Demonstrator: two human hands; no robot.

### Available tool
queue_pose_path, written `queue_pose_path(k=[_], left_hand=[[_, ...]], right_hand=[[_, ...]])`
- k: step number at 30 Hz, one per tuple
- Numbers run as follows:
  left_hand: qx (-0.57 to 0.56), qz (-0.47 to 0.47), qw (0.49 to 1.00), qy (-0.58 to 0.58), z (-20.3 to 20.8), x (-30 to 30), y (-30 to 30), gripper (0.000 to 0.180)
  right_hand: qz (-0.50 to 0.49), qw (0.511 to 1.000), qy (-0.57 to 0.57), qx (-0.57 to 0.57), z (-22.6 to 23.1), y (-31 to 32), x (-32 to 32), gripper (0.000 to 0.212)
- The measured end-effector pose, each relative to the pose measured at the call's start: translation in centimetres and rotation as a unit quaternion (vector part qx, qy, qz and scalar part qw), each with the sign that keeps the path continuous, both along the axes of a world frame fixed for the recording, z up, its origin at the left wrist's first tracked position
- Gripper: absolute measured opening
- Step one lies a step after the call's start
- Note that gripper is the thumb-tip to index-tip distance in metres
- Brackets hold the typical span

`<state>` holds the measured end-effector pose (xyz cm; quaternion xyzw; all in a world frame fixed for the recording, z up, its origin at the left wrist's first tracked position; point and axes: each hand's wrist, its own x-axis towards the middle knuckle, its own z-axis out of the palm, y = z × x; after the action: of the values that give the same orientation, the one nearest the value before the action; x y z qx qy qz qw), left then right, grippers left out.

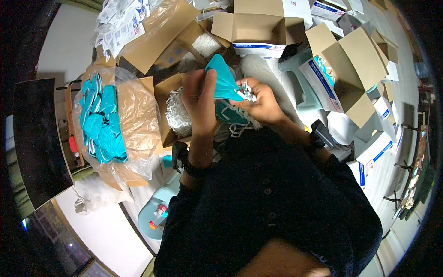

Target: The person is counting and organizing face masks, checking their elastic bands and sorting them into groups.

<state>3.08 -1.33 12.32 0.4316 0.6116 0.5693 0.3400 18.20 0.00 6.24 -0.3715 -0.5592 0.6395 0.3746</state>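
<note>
A teal folded face mask [223, 79] is held up between my two hands, its pointed end upward. My left hand [201, 94], slightly blurred, pinches the mask's left edge with the thumb in front. The fingers of my right hand [261, 102] are closed around a small bundle of white straps [246, 91] at the mask's lower right corner. Below my hands more teal masks [230, 113] lie with loose white straps. To the left of my left hand, a cardboard box holds a heap of white straps [177, 113].
A plastic-lined carton [138, 124] full of teal masks [102, 122] stands at left. Open cardboard boxes [258, 28] stand ahead and at right, one beside a pale green stool [302, 78]. White packets [122, 27] pile up at the far left. A bottle [159, 212] lies on a blue stool [150, 203].
</note>
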Motion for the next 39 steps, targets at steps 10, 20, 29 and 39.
queue_pose_path(k=[10,20,29,39], left_hand=[[-0.032,-0.123,0.989,-0.078,-4.3,1.0,-0.7,0.021],[-0.045,-0.169,0.984,0.045,-5.7,0.9,0.0,0.016],[-0.115,-0.140,0.982,-0.045,-5.6,2.2,0.5,0.017],[-0.071,-0.070,0.993,-0.059,-6.2,1.7,0.5,0.014]], right_hand=[[0.029,0.986,-0.080,0.146,0.9,0.8,1.1,0.026],[-0.014,0.983,-0.148,0.111,0.9,1.8,2.3,0.021],[-0.155,0.966,-0.034,0.204,0.7,2.8,2.1,0.008],[-0.104,0.992,-0.001,-0.074,3.5,0.6,1.7,0.018]])
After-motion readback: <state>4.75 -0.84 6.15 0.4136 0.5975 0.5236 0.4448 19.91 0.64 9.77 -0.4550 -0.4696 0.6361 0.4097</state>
